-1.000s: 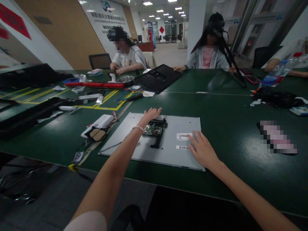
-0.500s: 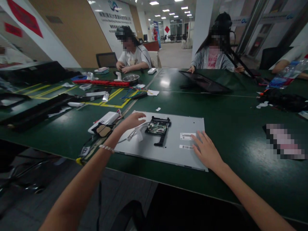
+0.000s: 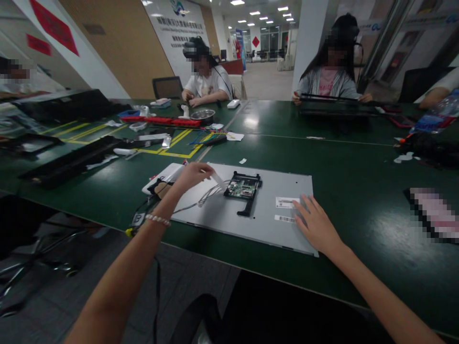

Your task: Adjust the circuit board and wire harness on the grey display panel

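Observation:
A flat silvery-grey metal panel [image 3: 283, 184] lies on the green table in front of me. On it sits a black bracket [image 3: 247, 208] with a green circuit board [image 3: 244, 189], and thin grey cables [image 3: 210, 193] run from the board to the left. My left hand [image 3: 195, 176], above the panel's left part, pinches a translucent white strip [image 3: 218, 180] that hangs toward the cables. My right hand [image 3: 319, 224] rests with fingers spread on the panel's right side, beside two white labels [image 3: 287, 202].
A white device [image 3: 167, 174] with dark wiring stands left of the panel. A long black frame part [image 3: 71, 165] lies further left. A phone [image 3: 433, 212] is at right. Across the table, one person handles small things and another holds a black panel [image 3: 333, 107].
My left hand has closed on the white strip and lifted it off the cables. My right hand stays on the panel. Across the table, the black panel has been turned. My view has shifted slightly left.

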The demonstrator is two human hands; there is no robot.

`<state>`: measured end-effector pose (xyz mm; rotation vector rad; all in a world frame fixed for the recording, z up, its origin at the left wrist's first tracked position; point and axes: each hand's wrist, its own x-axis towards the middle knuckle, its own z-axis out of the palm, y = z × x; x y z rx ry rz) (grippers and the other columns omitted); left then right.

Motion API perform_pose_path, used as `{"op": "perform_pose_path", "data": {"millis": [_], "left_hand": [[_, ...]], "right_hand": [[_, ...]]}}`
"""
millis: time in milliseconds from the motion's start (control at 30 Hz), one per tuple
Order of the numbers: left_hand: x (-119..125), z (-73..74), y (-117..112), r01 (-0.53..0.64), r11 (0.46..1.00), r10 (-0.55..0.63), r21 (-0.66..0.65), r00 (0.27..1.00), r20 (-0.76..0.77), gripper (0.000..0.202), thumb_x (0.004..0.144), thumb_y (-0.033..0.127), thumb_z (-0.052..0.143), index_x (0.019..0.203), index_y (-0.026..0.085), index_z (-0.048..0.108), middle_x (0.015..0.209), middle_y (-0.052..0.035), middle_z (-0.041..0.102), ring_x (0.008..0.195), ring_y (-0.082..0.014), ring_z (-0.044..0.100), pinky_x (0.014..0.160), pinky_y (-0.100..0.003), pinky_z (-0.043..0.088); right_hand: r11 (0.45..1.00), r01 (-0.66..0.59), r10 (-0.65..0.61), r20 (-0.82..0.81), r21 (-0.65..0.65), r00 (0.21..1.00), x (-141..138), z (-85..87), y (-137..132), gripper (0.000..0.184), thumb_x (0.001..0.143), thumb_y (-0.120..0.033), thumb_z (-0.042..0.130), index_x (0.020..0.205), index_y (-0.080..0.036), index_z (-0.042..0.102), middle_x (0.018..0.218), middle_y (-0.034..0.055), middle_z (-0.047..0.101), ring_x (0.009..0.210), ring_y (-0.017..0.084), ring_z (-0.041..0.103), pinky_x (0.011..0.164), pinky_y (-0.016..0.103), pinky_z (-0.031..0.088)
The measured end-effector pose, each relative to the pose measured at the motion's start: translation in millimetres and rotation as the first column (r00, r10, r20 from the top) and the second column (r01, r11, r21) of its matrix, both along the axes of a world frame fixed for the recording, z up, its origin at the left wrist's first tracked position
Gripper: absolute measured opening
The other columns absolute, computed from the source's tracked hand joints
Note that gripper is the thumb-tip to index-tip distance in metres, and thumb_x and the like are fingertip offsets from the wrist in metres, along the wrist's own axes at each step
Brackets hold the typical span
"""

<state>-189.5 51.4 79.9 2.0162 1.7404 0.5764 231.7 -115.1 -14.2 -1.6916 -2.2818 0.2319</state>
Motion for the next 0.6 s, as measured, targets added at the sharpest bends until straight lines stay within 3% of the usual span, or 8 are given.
{"op": "perform_pose_path", "data": {"millis": [67, 133, 200, 300, 433, 600], "left_hand": [[11, 5.0, 28, -0.085, 0.995, 0.08, 0.043, 0.991, 0.104, 0.041, 0.073, 0.042, 0.06, 0.098, 0.012, 0.073, 0.075, -0.0079, 0.072, 0.071, -0.0209, 0.066, 0.058, -0.026, 0.046], [28, 4.3, 57, -0.176, 0.979, 0.164, 0.106, 0.98, 0.111, 0.041, 0.075, 0.037, 0.058, 0.102, 0.01, 0.073, 0.076, -0.0082, 0.072, 0.072, -0.0203, 0.066, 0.059, -0.025, 0.046], [45, -3.3, 80, -0.279, 0.952, 0.277, 0.127, 0.96, 0.037, 0.038, 0.075, 0.03, 0.057, 0.104, 0.01, 0.073, 0.08, -0.0086, 0.073, 0.076, -0.0202, 0.066, 0.065, -0.026, 0.047], [60, -22.2, 103, -0.319, 0.94, 0.324, 0.117, 0.946, -0.021, 0.033, 0.072, 0.021, 0.059, 0.098, 0.009, 0.074, 0.089, -0.0111, 0.074, 0.085, -0.0219, 0.066, 0.073, -0.027, 0.047], [53, -40.3, 109, -0.327, 0.94, 0.333, 0.1, 0.942, -0.05, 0.032, 0.072, 0.022, 0.061, 0.1, 0.009, 0.072, 0.105, -0.0134, 0.072, 0.098, -0.0244, 0.064, 0.084, -0.029, 0.046], [17, -40.2, 87, -0.381, 0.923, 0.384, 0.055, 0.922, -0.045, 0.045, 0.075, 0.028, 0.062, 0.115, 0.008, 0.063, 0.122, -0.017, 0.066, 0.113, -0.0286, 0.058, 0.096, -0.033, 0.042]], "right_hand": [[1.0, -0.001, 0.001, -0.005, -0.007, 1.0, 0, -0.6, 0, 0.055, 0.1, -0.044, 0.031, 0.149, -0.022, 0.042, 0.159, 0.0116, 0.031, 0.149, 0.032, 0.018, 0.116, 0.053, 0.027], [1.0, 0.001, -0.001, -0.004, -0.014, 1.0, -1, -0.6, 0, 0.055, 0.1, -0.045, 0.031, 0.149, -0.023, 0.041, 0.159, 0.0114, 0.03, 0.149, 0.032, 0.018, 0.116, 0.054, 0.028], [1.0, 0.004, -0.004, 0.001, -0.017, 1.0, -1, 0.0, -1, 0.055, 0.1, -0.044, 0.031, 0.15, -0.022, 0.04, 0.159, 0.0122, 0.029, 0.149, 0.033, 0.017, 0.116, 0.054, 0.028], [1.0, 0.008, -0.008, 0.007, -0.019, 1.0, -2, 1.2, -1, 0.055, 0.1, -0.044, 0.031, 0.15, -0.023, 0.04, 0.159, 0.0121, 0.03, 0.149, 0.033, 0.017, 0.116, 0.054, 0.028], [1.0, 0.009, -0.009, 0.013, -0.013, 1.0, -1, 1.0, -1, 0.055, 0.099, -0.045, 0.032, 0.15, -0.024, 0.04, 0.159, 0.0107, 0.03, 0.149, 0.032, 0.018, 0.116, 0.053, 0.029], [1.0, 0.012, -0.012, -0.003, 0.005, 1.0, 6, -1.9, -5, 0.055, 0.098, -0.046, 0.036, 0.149, -0.025, 0.041, 0.158, 0.0097, 0.033, 0.148, 0.032, 0.02, 0.117, 0.054, 0.027]]}}
